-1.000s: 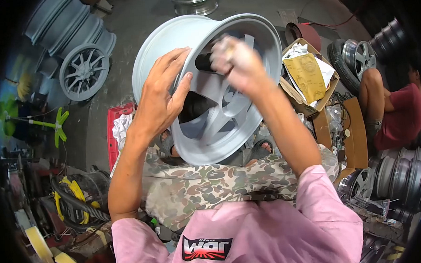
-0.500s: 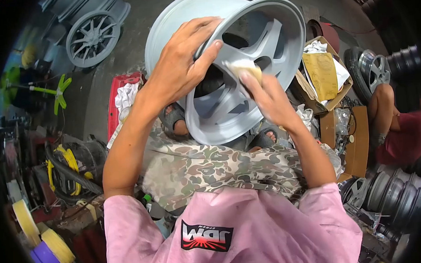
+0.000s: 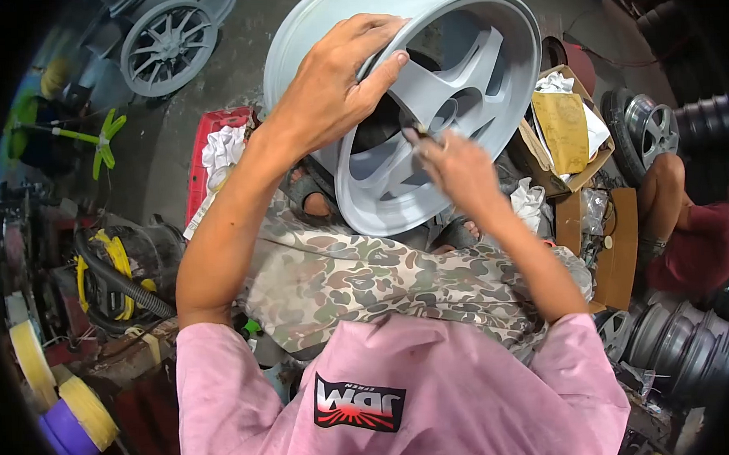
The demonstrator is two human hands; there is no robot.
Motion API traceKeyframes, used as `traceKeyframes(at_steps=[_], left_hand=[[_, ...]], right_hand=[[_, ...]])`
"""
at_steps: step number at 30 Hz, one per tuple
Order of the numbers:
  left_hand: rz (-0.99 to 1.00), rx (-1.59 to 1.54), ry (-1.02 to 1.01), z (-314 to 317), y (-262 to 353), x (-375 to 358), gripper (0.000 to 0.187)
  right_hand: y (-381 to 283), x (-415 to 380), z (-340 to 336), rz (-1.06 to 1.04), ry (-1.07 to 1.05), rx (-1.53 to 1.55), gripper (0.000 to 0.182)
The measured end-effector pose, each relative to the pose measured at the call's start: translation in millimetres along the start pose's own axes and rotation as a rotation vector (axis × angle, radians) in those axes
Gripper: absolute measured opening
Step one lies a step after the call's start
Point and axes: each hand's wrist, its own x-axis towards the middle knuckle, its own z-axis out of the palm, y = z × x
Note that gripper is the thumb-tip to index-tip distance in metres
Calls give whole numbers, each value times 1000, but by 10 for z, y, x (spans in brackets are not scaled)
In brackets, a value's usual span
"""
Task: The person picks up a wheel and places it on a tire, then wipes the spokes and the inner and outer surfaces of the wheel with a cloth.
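Observation:
A large grey wheel rim [image 3: 448, 85] stands tilted in front of my knees, its spoked face toward me. My left hand [image 3: 350, 74] grips the upper left edge of the rim, thumb on the front lip and fingers over the outside. My right hand [image 3: 460, 170] is at the lower spokes, blurred by motion, its fingers closed on a small pad whose dark edge shows near the fingertips. Most of the pad is hidden by the fingers.
A red tray [image 3: 203, 153] with white crumpled paper lies left of the rim. At right are a cardboard box [image 3: 582, 173] with sandpaper sheets, a tire [image 3: 617, 135] and another person's bent leg [image 3: 662, 194]. A vacuum hose [image 3: 131, 290] lies at left.
My right hand has shifted slightly down across the spokes, and the pad has turned so its pale face no longer shows. The rim and my left hand appear slightly farther right and up.

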Motion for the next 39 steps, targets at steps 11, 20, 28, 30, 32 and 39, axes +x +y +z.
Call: traceKeyframes(at_steps=[11,20,28,30,32,39], left_hand=[[36,-61,41,3,13,-32,34],[-21,-51,34,25,34,-35,34],[-3,-24,-1,-18,77,14,34],[-33,42,-17,-15,121,8,33],[-75,33,-15,5,210,12,32],[-70,352,22,128,345,34,50]], right_hand=[[157,358,-178,-307,24,-316,16],[-1045,-183,526,466,-51,924,37],[-940,287,318,605,24,1605,30],[-719,-165,890,326,-52,1332,37],[-522,-486,668,302,-229,1004,45],[1266,-331,142,674,260,644,49]])
